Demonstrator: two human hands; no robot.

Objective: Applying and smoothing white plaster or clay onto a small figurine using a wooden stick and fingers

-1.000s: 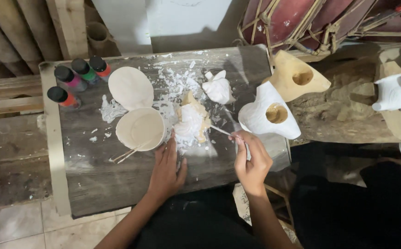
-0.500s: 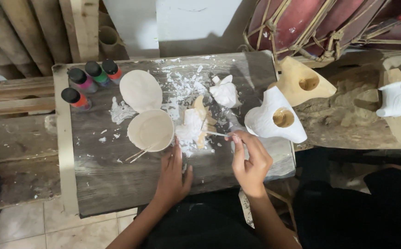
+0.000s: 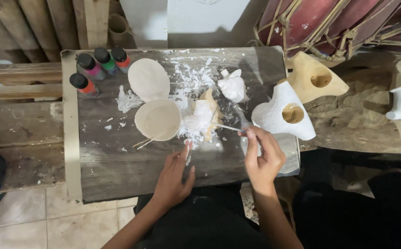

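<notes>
Right hand point(image 3: 264, 159) pinching a thin brush point(image 3: 228, 127) between thumb and forefinger, other fingers curled, tip aimed toward 10 o'clock at the small wooden figure point(image 3: 203, 116). Figure lying flat near the middle of the weathered board point(image 3: 113, 168), half coated in wet white paint, bare tan wood showing along its right edge. Left hand point(image 3: 175, 177) resting on the board at 6 o'clock of the figure, fingers loosely spread, fingertips just short of the paint-flecked patch below it, holding nothing. Figure judged light and stiff, carved wood, but slick and smeary where freshly painted; best gripped by the unpainted tan edge. Brush judged very light, thin handle, easy to flex. At 9 o'clock of the figure, round cream bowl point(image 3: 157, 119) with two thin sticks point(image 3: 146, 141) leaning at its lower rim; flat round lid point(image 3: 149, 79) at 11 o'clock. Crumpled white wad point(image 3: 233, 86) at 1 o'clock. White-painted mask point(image 3: 283, 112) at 3 o'clock, bare wooden mask point(image 3: 314, 81) behind it. Four small paint bottles point(image 3: 98, 68) at the board's far left corner, black caps, bodies pink, green, red and orange-red; labels too small to make out.
</notes>
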